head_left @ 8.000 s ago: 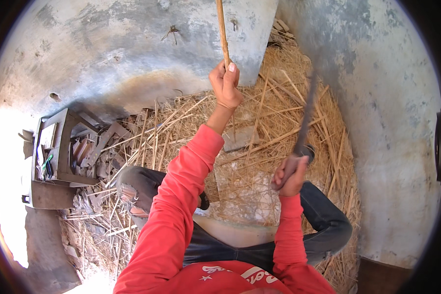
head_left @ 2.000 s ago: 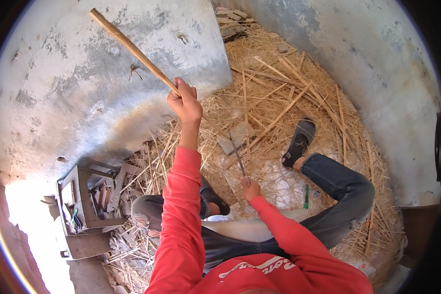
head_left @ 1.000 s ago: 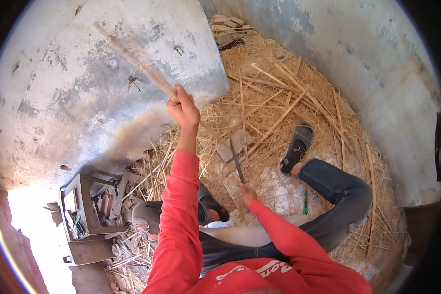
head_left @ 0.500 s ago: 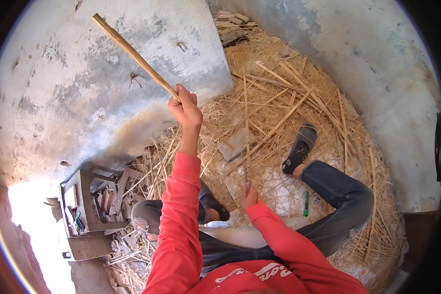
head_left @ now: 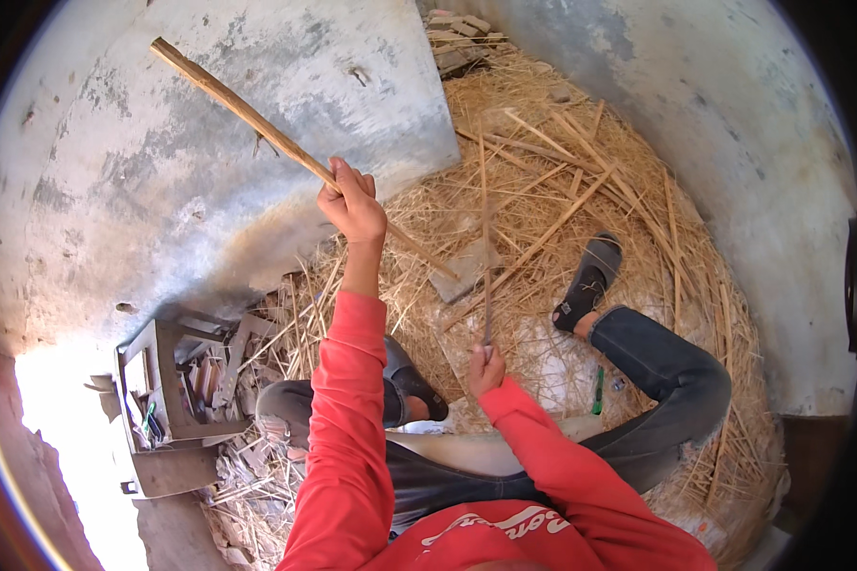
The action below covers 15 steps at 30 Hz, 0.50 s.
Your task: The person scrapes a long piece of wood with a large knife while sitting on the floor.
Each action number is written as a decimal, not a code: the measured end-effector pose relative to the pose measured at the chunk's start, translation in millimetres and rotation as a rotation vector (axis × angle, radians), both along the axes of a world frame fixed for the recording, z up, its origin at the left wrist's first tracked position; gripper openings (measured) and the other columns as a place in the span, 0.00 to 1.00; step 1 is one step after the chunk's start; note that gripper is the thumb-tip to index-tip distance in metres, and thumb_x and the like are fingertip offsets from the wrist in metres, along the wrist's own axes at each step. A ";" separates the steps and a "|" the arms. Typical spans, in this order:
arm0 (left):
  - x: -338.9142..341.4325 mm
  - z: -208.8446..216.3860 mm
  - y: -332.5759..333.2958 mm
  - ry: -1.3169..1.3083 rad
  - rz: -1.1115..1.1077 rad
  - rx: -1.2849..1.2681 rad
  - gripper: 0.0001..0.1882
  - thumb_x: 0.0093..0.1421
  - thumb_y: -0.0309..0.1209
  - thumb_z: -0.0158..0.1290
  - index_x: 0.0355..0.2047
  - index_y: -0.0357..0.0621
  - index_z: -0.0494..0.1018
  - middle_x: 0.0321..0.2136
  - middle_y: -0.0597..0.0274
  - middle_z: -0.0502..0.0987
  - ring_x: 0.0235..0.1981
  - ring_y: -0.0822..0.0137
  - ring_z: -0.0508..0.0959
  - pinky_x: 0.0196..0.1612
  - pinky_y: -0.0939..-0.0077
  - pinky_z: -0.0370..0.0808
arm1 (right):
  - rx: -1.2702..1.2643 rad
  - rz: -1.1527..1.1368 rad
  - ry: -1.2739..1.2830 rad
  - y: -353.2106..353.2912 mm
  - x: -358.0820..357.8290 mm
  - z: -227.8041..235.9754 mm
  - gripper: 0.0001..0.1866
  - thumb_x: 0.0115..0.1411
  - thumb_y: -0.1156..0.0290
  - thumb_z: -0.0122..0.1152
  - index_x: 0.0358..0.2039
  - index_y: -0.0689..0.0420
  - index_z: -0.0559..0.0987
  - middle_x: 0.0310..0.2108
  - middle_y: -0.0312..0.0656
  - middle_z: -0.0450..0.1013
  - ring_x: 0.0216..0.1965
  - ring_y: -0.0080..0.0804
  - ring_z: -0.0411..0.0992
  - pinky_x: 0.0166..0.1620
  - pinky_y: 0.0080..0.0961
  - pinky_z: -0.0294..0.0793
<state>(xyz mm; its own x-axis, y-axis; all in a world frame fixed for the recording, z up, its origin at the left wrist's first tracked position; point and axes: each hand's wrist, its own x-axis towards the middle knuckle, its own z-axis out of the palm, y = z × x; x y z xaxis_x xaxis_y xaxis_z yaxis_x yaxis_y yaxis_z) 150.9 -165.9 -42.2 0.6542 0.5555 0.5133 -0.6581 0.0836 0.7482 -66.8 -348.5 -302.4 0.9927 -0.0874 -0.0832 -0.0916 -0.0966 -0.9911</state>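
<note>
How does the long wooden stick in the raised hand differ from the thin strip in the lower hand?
The long brown wooden stick is thick and round; the thin pale strip is slender and flat-looking. The stick slants up to the left across the grey wall, gripped by the left hand; the strip runs nearly straight up from the right hand over the straw. The stick is gripped partway along, the strip at its lower end. Both are long, straight and held in one hand.
</note>
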 end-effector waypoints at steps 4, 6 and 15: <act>-0.7 -0.5 -6.9 -0.053 -0.024 0.042 0.26 0.74 0.33 0.42 0.16 0.50 0.51 0.09 0.76 0.52 0.12 0.83 0.47 0.16 0.79 0.44 | -0.400 0.007 0.133 -5.3 -18.7 -119.9 0.25 0.68 0.50 0.53 0.25 0.60 0.71 0.18 0.42 0.67 0.20 0.31 0.68 0.27 0.34 0.69; -3.5 -3.7 4.1 -0.055 -0.005 0.047 0.26 0.74 0.33 0.41 0.15 0.50 0.51 0.09 0.76 0.52 0.12 0.83 0.47 0.16 0.79 0.44 | -0.307 0.110 0.352 -3.2 -2.4 -65.0 0.26 0.68 0.49 0.53 0.24 0.60 0.71 0.17 0.42 0.66 0.19 0.33 0.67 0.27 0.34 0.68; -0.8 -7.0 9.6 -0.022 0.003 0.003 0.26 0.74 0.33 0.42 0.15 0.51 0.50 0.10 0.77 0.52 0.12 0.83 0.46 0.16 0.79 0.44 | -0.199 0.110 0.002 4.7 -9.4 -17.3 0.26 0.71 0.52 0.45 0.35 0.67 0.77 0.26 0.52 0.74 0.29 0.55 0.74 0.34 0.41 0.71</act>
